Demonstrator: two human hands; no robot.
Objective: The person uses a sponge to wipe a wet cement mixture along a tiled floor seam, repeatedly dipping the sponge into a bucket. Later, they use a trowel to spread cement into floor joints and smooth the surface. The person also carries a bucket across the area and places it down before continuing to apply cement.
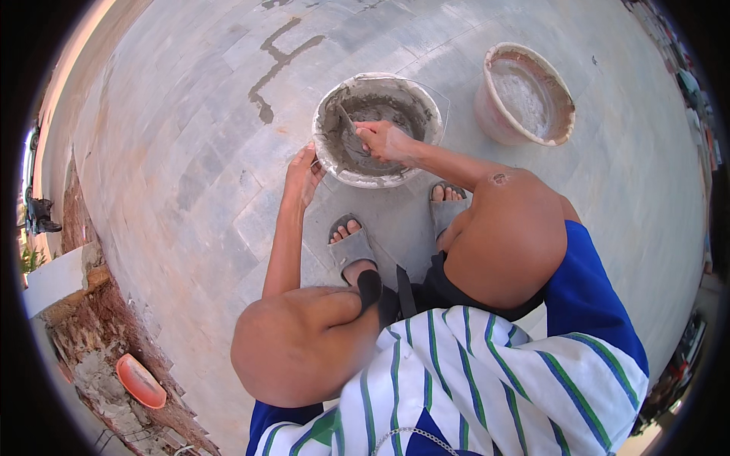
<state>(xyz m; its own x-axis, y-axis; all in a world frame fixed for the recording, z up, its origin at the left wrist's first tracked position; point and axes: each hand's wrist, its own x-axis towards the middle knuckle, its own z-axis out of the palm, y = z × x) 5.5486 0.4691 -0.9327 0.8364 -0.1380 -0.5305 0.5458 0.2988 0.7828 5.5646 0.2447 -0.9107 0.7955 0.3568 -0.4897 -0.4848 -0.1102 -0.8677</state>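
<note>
A round bucket point(370, 182) with a mortar-smeared rim stands on the paving in front of my feet. Wet grey mortar point(344, 155) coats its inside wall and lies in it. My right hand point(386, 143) reaches over the rim, closed around the handle of a trowel. The trowel's narrow blade point(347, 119) points up and left against the inner left wall; most of the handle is hidden by my fingers. At the bucket's left side my left hand point(303, 173) grips the rim, its fingertips partly out of sight. A thin wire bail point(447, 114) hangs over the far right side.
To the right stands a second bucket point(488, 85), whitish inside and pale pink outside. Grey mortar streaks point(280, 64) mark the pale paving beyond. My sandalled feet point(352, 247) are close to the mortar bucket. An orange basin point(141, 381) lies on rough ground at lower left.
</note>
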